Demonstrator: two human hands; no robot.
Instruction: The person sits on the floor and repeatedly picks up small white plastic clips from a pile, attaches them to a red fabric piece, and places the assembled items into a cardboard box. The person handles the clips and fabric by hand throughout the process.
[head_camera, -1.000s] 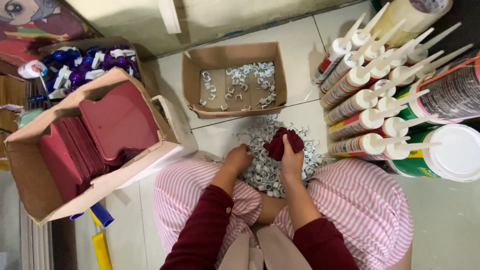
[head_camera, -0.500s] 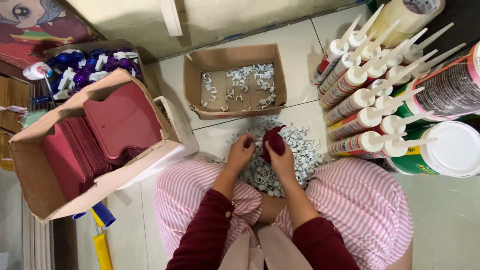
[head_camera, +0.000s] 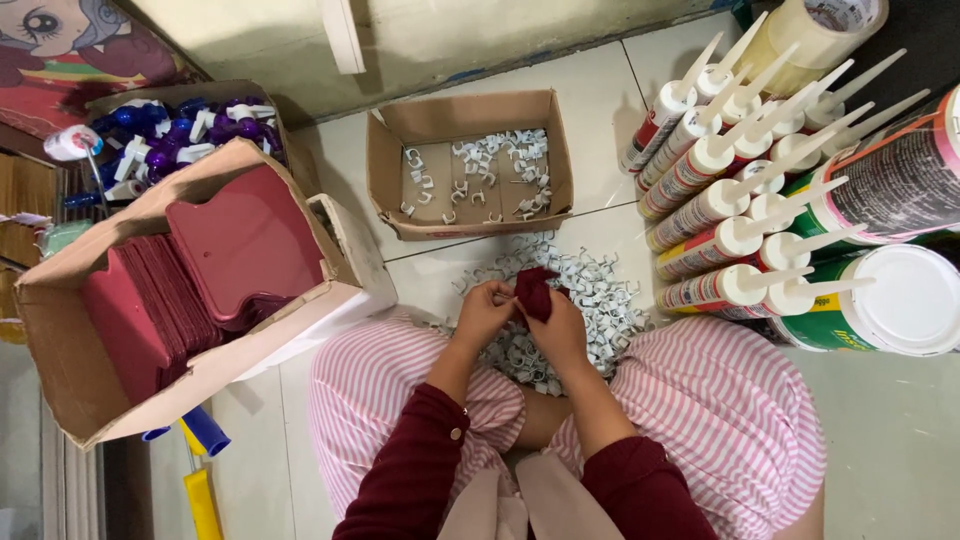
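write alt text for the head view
Seen from above, a seated person's left hand and right hand hold a dark red pouch over a pile of white clips on the floor. Nearby are a clip box, a box of red cards and sealant tubes.

The pale tiled floor (head_camera: 590, 95) bears a cardboard box (head_camera: 470, 165), loose white clips (head_camera: 600, 300) and stacked sealant tubes (head_camera: 730, 190).

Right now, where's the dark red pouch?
Head view, centre: the dark red pouch is held between both hands, left hand and right hand, over the pile of white clips.
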